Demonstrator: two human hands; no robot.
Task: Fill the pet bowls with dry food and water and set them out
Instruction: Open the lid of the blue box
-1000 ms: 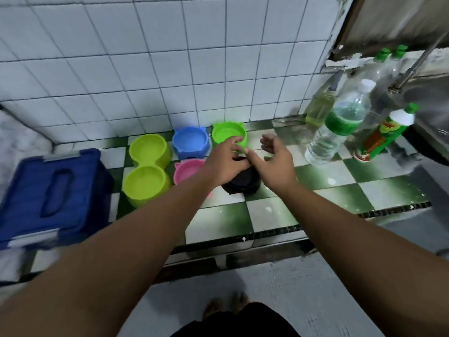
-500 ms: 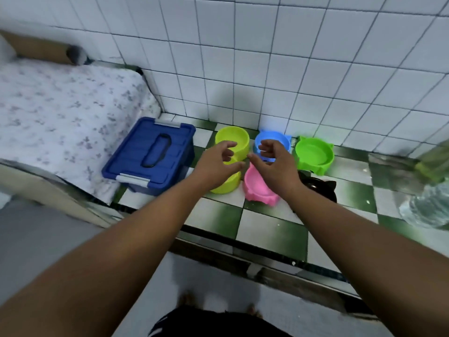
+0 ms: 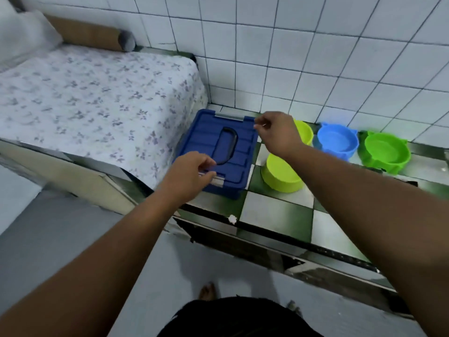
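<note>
No brand, label or writing can be read on anything here.

The left hand [image 3: 192,175] sits at the near end of the blue box [image 3: 218,152], its fingers curled loosely over the grey clip [image 3: 213,180] on the lid's near edge; whether they actually press the clip cannot be told, and the hand covers the clip's left part. The right hand [image 3: 277,132] is at the far right corner of the lid, thumb and fingertips drawn close together right at the edge, near the far grey clip [image 3: 229,116]; whether anything is pinched there is too blurred to tell. Between the two hands lies the lid's dark handle [image 3: 227,147], flat in its recess.

Just right of the right hand stands the yellow-green double bowl [image 3: 283,173], its far cup partly hidden behind the wrist. Further right are the blue bowl [image 3: 336,142] and the green bowl [image 3: 386,152], both showing nothing inside, all on the green-and-white tiled ledge [image 3: 274,212]. The right forearm covers part of the ledge beyond them. Left of the box is a bed with a flowered sheet [image 3: 97,98].
</note>
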